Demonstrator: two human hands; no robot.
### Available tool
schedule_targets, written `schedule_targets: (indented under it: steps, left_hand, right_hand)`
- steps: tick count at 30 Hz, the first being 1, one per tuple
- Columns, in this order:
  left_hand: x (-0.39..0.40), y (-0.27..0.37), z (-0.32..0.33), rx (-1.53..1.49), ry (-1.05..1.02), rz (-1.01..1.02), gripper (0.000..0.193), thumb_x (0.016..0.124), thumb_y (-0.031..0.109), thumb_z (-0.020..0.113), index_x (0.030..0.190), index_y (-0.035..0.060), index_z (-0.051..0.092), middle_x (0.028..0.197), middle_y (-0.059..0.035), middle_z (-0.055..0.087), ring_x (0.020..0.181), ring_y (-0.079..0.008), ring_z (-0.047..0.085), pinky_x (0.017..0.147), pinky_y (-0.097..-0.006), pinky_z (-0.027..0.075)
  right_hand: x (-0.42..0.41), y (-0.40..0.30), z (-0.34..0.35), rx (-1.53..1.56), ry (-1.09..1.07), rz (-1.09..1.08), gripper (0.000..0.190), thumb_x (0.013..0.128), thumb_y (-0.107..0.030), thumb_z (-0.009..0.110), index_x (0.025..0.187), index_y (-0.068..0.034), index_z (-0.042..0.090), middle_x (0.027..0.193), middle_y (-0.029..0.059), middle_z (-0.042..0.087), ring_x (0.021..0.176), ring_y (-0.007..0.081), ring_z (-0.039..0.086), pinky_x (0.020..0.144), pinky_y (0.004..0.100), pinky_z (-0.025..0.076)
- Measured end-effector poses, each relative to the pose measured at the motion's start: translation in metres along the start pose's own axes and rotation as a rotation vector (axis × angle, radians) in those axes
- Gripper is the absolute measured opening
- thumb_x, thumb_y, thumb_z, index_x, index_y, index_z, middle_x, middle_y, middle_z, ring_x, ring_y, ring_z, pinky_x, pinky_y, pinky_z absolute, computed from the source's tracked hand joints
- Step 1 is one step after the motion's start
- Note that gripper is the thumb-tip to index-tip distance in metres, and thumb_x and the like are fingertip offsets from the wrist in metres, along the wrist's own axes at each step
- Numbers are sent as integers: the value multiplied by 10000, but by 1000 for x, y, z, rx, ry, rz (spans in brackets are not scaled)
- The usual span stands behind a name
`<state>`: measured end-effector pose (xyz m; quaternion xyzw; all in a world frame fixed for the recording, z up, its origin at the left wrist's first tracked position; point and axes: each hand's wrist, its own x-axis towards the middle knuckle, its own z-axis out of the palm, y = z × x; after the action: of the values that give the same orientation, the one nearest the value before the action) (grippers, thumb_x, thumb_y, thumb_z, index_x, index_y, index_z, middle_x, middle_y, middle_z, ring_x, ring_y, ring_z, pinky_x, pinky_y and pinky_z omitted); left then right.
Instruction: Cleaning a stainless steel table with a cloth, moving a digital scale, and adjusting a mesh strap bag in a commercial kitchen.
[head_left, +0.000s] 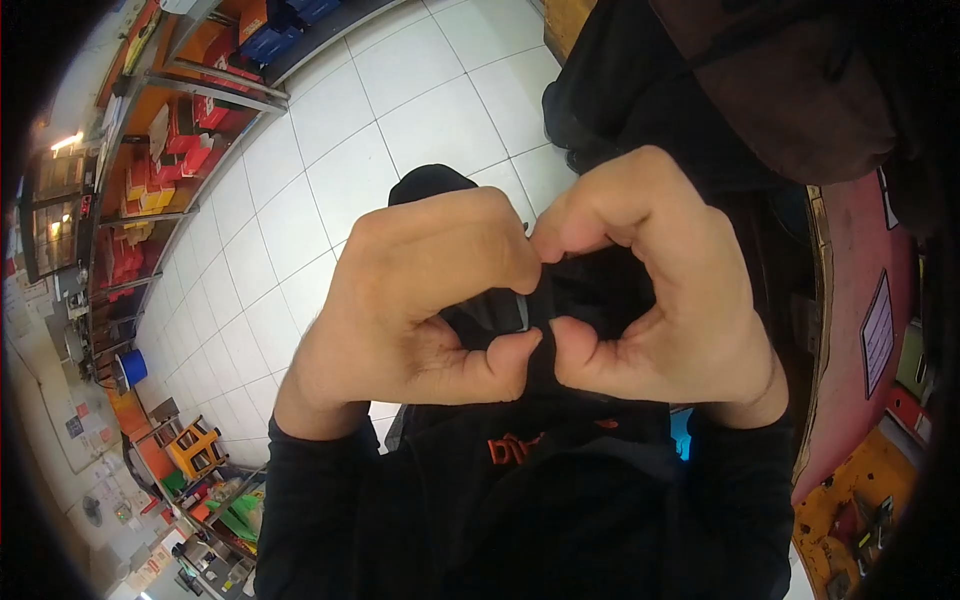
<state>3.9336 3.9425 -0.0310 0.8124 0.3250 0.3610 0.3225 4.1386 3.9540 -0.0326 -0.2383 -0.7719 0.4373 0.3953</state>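
Note:
My left hand (420, 300) is raised in front of my dark-clothed body, its fingers and thumb bent into a C shape. Facing it, my right hand (667, 292) forms a mirrored curve. Neither palm holds anything, and a gap separates fingers from thumb on both. The bent fingers of the two hands meet or nearly meet at the middle, while the thumb tips stay slightly apart. Behind them is my black top (525, 525), which bears orange lettering. A rounded black shape (431, 184) shows above my left hand; what it is I cannot tell.
A metal shelf rack (214, 90) with red and yellow boxes lines the left, beyond white floor tiles (345, 157). A yellow stool (196, 448) and a blue bucket (132, 367) stand lower left. Dark cloth (637, 112) fills the upper right, above a pink tabletop (847, 322) with a printed sheet (876, 334).

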Motion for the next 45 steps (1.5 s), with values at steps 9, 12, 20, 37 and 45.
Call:
schedule_targets:
  steps: [9,12,20,37,45]
  left_hand:
    - [-7,-15,-36,127,-106,147,238,668,216,682,710,33,537,623,-97,510,513,-222,515,465,-290,389]
    - [-18,-22,-50,113,-81,215,221,682,212,662,714,31,538,613,-92,494,477,-203,486,434,-278,373]
    - [-12,-8,-70,209,-266,265,160,671,201,659,719,78,568,652,-65,506,693,-262,567,707,-406,486]
    - [-18,10,-35,-454,-229,-314,261,767,84,691,983,-4,573,943,-121,623,621,-70,562,557,-167,426]
    - [-20,25,-11,-744,-116,-586,265,826,74,695,1017,5,525,862,-77,607,562,-26,533,488,-133,376]
  right_hand:
    - [-12,-5,-33,-462,-15,-39,310,640,-180,646,870,8,556,752,104,523,631,198,540,574,264,403]
    - [-24,-8,-43,-531,0,-103,340,662,-266,652,845,12,583,731,106,527,619,203,534,557,274,393]
    - [-67,-32,-51,-670,38,49,307,790,-293,592,853,5,631,627,88,546,549,225,552,490,308,410]
    - [-70,-2,-26,-48,-55,278,469,616,-30,555,1083,11,578,823,83,592,750,177,598,724,290,481]
    - [-43,6,35,164,209,61,293,772,-47,695,1043,13,603,897,95,623,847,166,634,733,269,491]
